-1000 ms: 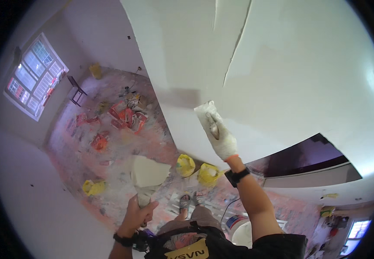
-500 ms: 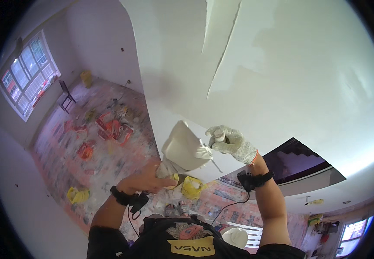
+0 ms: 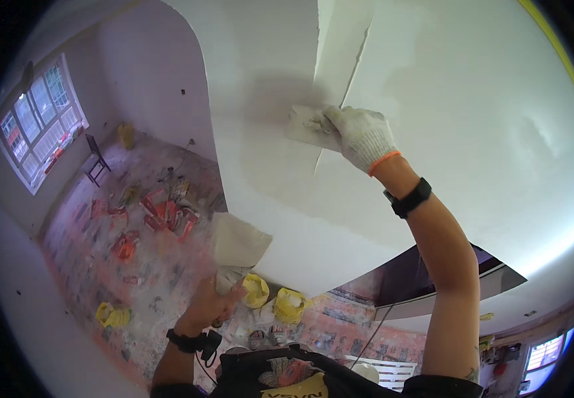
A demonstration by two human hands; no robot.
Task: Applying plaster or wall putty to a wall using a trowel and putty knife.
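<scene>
My right hand (image 3: 365, 136), in a white knit glove with an orange cuff, is closed round a plastering trowel (image 3: 310, 126). The trowel's blade lies against the white plastered surface (image 3: 280, 192), beside a raised ridge of wet plaster (image 3: 358, 63). Lower down, my bare left hand (image 3: 209, 305) grips a plaster hawk (image 3: 240, 240) by its lower end. The hawk's pale, flat face is tilted up, apart from the surface. How much plaster lies on it I cannot tell.
Below are yellow buckets (image 3: 289, 305) and a stained floor (image 3: 161, 292) with torn red bags (image 3: 168, 211). A dark chair (image 3: 96, 161) stands by the window (image 3: 43, 123). A dark opening (image 3: 400, 275) cuts into the surface near my right forearm.
My right hand has moved the trowel from beside the hawk up onto the plastered surface. My left hand has lowered the hawk and drawn it to the left.
</scene>
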